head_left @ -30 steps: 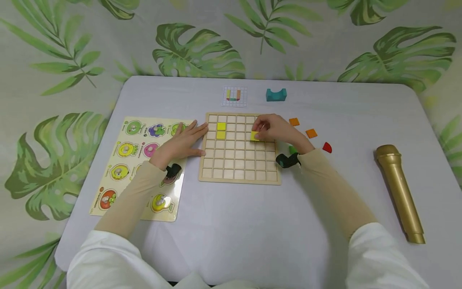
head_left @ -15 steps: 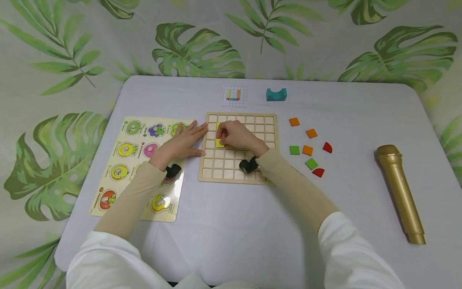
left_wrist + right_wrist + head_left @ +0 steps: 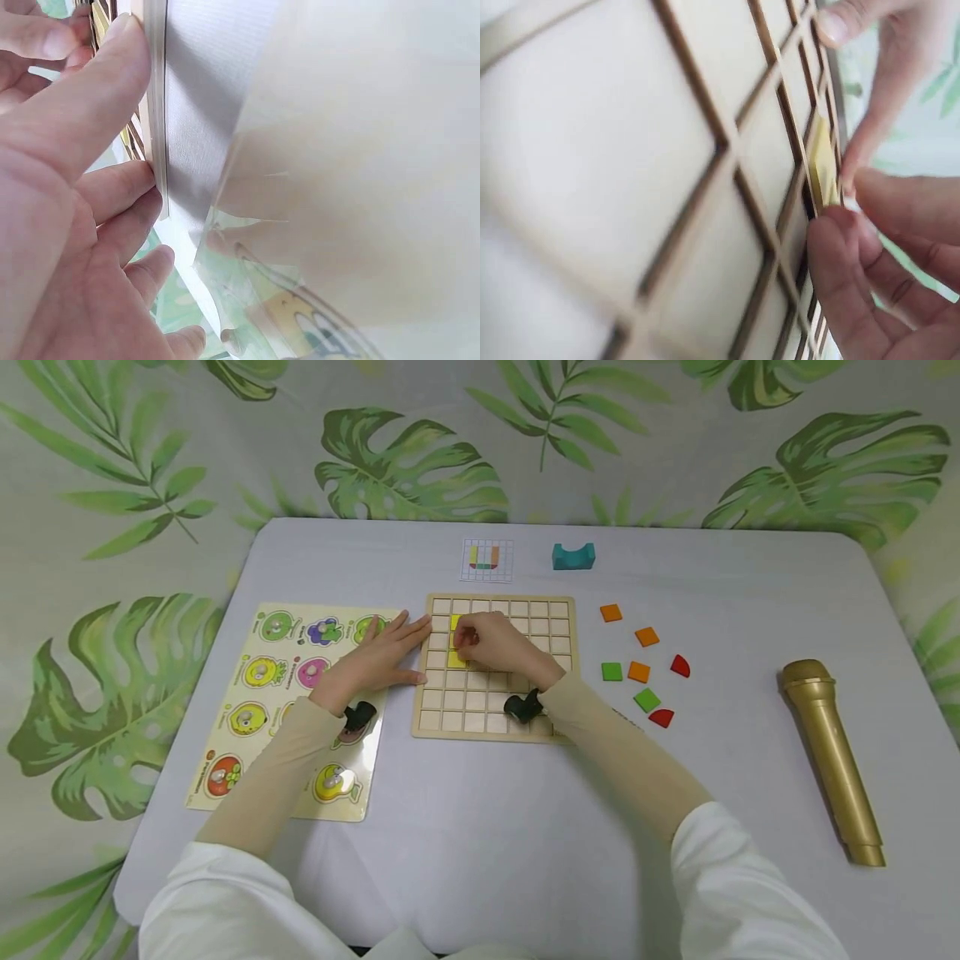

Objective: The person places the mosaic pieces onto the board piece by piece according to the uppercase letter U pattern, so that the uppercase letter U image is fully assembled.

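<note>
A square wooden grid board (image 3: 486, 727) lies on the table. My left hand (image 3: 378, 656) touches its left edge, thumb and fingers spread; the left wrist view shows the thumb and fingertips against the rim. Over the board's upper left part, my right hand (image 3: 491, 639) has its thumb and fingers curled together at a yellow square tile (image 3: 456, 659), which sits in the second column. Directly above it in that column shows more yellow tile (image 3: 454, 622), partly hidden by the fingers. In the right wrist view the fingertips meet the near edge of yellow tile (image 3: 821, 165).
Loose orange tiles (image 3: 647, 637), green tiles (image 3: 612, 672) and red quarter-round pieces (image 3: 680, 666) lie right of the board. Behind it are a pattern card (image 3: 487, 561) and a teal block (image 3: 573, 557). A fruit puzzle board (image 3: 300, 760) lies left, a gold microphone (image 3: 832, 760) far right.
My right hand has carried a yellow tile from the board's right side leftward to the second column, below the other yellow tiles. Since half a second ago it has barely moved. The left hand stays put.
</note>
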The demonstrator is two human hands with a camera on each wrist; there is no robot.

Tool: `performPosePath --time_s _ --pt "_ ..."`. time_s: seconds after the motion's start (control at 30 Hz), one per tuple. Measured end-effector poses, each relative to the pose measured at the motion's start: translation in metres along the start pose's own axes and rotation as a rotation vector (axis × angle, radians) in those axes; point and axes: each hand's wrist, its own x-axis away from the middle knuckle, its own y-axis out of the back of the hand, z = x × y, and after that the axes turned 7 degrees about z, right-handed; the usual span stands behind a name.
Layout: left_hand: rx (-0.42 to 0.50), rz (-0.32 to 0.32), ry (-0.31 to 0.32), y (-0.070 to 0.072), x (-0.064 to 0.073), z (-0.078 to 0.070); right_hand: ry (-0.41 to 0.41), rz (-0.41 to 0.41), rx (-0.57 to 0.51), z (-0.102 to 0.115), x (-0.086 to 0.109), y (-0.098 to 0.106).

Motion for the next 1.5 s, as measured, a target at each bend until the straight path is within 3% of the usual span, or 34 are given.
performPosePath --time_s 0.13,0.47,0.67,1.0,1.27,1.5 --pt "0.003 0.002 0.0 0.0 0.0 -0.001 -0.008 -0.022 -0.119 -0.014 0.014 0.013" --pt "0.007 -0.002 0.004 0.001 0.002 -0.003 -0.038 -0.065 -0.224 -0.063 0.07 0.054" --pt "0.011 0.001 0.004 0.0 0.002 -0.003 -0.128 -0.109 -0.295 -0.086 0.109 0.074" --pt "0.012 -0.004 -0.009 0.0 0.002 -0.002 -0.317 -0.181 -0.285 -0.125 0.164 0.091" --pt "0.008 -0.009 -0.011 0.001 0.002 -0.003 -0.334 -0.239 -0.277 -0.141 0.194 0.095" --pt "0.013 -0.006 -0.009 0.0 0.002 -0.002 -0.353 -0.261 -0.258 -0.145 0.207 0.097"
